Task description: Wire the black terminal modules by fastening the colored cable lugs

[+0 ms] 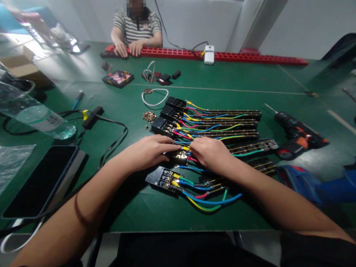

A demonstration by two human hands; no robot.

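My left hand [151, 152] reaches over the end of a black terminal block [180, 160], its thumb and fingers around that end. The index finger lies by a yellow-sleeved wire lug [185, 148]. My right hand [212, 153] is closed in a pinch on a wire at the same block; its fingers hide most of the wire. Just below, a blue wire [191, 168] ends in a loose ring lug. Nearer me lies another black terminal block [162, 179] with yellow, blue and red wires attached. More wired blocks [163, 127] are lined up beyond my hands.
A pile of small brass screws [149, 116] lies left of the blocks. At right are an orange-black power drill [300, 133] and a blue tool [337, 184]. A phone [42, 181] and plastic bottle [34, 111] stand left. Across the table, a person [137, 29] touches a red slotted strip [169, 52].
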